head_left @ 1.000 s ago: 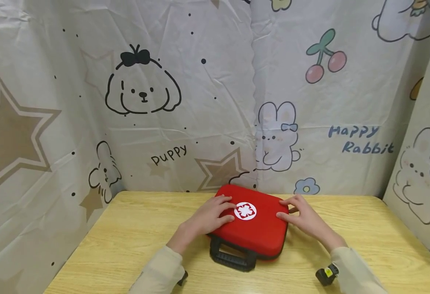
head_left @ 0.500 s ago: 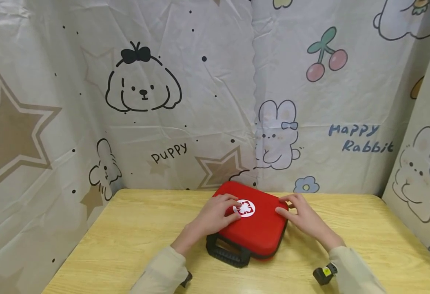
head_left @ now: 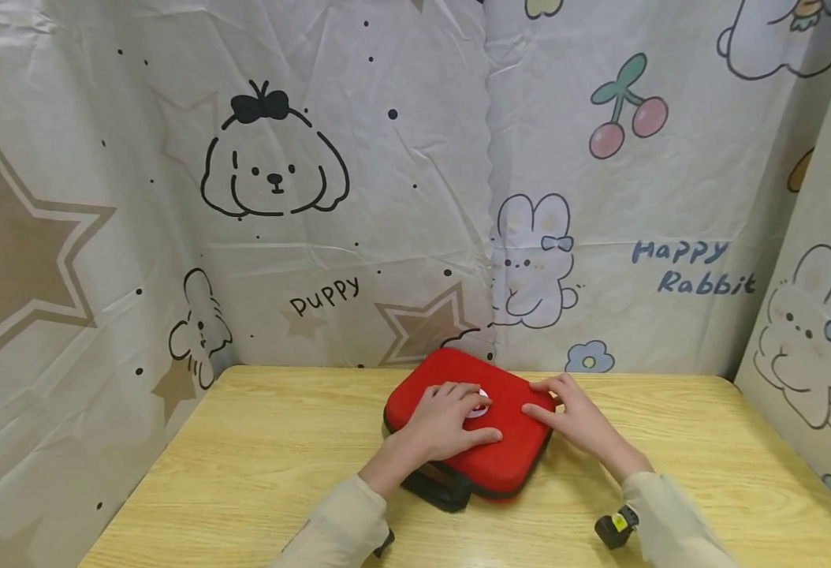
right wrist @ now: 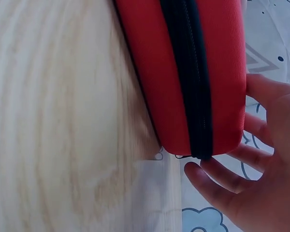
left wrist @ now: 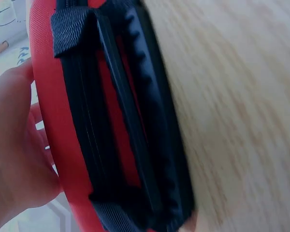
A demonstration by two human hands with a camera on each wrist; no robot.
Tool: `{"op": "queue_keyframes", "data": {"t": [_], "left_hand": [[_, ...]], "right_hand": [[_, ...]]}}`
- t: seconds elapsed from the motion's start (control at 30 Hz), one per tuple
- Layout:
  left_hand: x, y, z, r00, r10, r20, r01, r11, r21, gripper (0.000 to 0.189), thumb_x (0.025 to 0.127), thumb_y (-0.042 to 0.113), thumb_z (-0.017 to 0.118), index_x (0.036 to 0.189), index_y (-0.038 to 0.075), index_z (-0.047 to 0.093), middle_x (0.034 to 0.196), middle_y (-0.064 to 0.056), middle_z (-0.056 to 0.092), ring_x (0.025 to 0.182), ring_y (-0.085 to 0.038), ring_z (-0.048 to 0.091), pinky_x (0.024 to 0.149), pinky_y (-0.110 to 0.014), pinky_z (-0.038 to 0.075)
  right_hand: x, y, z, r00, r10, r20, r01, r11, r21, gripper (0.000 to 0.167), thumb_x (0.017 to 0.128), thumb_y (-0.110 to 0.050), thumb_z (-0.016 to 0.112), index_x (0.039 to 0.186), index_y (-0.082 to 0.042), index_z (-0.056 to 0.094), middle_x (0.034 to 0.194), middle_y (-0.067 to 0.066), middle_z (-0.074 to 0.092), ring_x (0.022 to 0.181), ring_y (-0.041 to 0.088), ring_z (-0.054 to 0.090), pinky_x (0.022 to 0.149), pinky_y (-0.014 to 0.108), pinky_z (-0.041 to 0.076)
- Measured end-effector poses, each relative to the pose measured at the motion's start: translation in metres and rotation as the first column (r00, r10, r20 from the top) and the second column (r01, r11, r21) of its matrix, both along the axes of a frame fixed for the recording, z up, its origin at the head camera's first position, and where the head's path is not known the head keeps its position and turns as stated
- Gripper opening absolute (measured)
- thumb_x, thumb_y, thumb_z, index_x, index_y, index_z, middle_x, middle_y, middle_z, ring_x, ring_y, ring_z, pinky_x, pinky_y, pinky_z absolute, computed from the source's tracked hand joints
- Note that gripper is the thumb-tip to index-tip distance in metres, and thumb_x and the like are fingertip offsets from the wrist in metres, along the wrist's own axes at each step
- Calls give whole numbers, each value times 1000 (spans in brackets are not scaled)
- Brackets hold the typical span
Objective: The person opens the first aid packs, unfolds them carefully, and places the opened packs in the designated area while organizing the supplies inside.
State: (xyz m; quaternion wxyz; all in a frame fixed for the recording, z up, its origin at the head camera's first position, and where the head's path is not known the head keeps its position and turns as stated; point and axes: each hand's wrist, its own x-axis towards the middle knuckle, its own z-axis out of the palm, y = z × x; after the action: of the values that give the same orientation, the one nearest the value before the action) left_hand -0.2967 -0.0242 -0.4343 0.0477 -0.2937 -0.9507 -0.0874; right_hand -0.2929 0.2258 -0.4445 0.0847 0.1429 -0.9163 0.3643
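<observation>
A red first aid case [head_left: 451, 371] lies closed on the table at an angle, its black handle [head_left: 444, 491] pointing to the near left. My left hand [head_left: 444, 422] rests on the lid with spread fingers, covering most of the white round emblem [head_left: 483, 403]. At the far right corner, my right hand [head_left: 572, 414] holds the case, thumb on the lid and fingers bent round the corner. In the right wrist view a black zipper [right wrist: 198, 87] runs along the side, with fingertips right at its corner end. The left wrist view shows the handle [left wrist: 154, 111] close up.
The wooden table [head_left: 266, 442] has a printed cloth [head_left: 415, 158] hanging behind it and at both sides. The case's far corner lies close to the back cloth. A small black device [head_left: 614, 530] sits at the right wrist.
The case has turned slightly, its handle shifting to the left. My left hand has slid right across the lid over the emblem; my right hand stays at the far right corner.
</observation>
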Motion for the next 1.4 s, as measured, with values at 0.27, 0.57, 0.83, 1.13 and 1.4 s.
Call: {"op": "queue_keyframes", "data": {"t": [0.27, 0.57, 0.83, 1.13, 1.4], "left_hand": [[-3, 0, -1, 999, 16, 36, -17, 1000, 25, 66, 89, 72, 48, 141, 32, 54, 153, 5, 43, 140, -19, 39, 114, -47, 30], [-5, 0, -3, 996, 52, 78, -55, 998, 33, 71, 90, 72, 46, 148, 31, 47, 160, 0, 35, 148, -25, 30, 120, -55, 20], [-6, 4, -12, 995, 70, 66, -72, 997, 22, 72, 90, 76, 40, 148, 36, 44, 161, 4, 33, 149, -24, 28, 120, -55, 17], [-7, 11, -11, 996, 59, 70, -59, 998, 8, 72, 89, 78, 37, 149, 39, 42, 161, 6, 31, 149, -23, 27, 121, -53, 16], [-4, 6, -7, 994, 76, 84, -79, 997, 25, 71, 90, 76, 40, 148, 37, 43, 161, 5, 32, 149, -24, 27, 121, -53, 16]], "right_hand": [[7, -4, 2, 1000, -4, -3, 4, 1000, 16, 46, 87, -40, 75, 118, -7, 67, 107, 5, 54, 96, 20, 59, 88, 46, 52], [14, -7, 3, 996, 77, 39, -78, 997, 6, 42, 85, -41, 77, 112, -12, 66, 106, 4, 54, 88, 16, 55, 80, 32, 50], [5, 19, -6, 987, 150, 52, -148, 988, -48, 32, 97, -33, 64, 122, -14, 67, 120, 6, 65, 97, 19, 64, 76, 28, 55], [-5, 38, -13, 943, 281, 178, -260, 957, -129, 32, 97, -5, 55, 128, 0, 62, 123, 22, 65, 95, 10, 63, 72, 29, 56], [-10, 30, -19, 941, 264, 212, -231, 959, -167, 38, 89, 5, 59, 127, 1, 60, 109, 18, 69, 89, 13, 64, 70, 27, 54]]}}
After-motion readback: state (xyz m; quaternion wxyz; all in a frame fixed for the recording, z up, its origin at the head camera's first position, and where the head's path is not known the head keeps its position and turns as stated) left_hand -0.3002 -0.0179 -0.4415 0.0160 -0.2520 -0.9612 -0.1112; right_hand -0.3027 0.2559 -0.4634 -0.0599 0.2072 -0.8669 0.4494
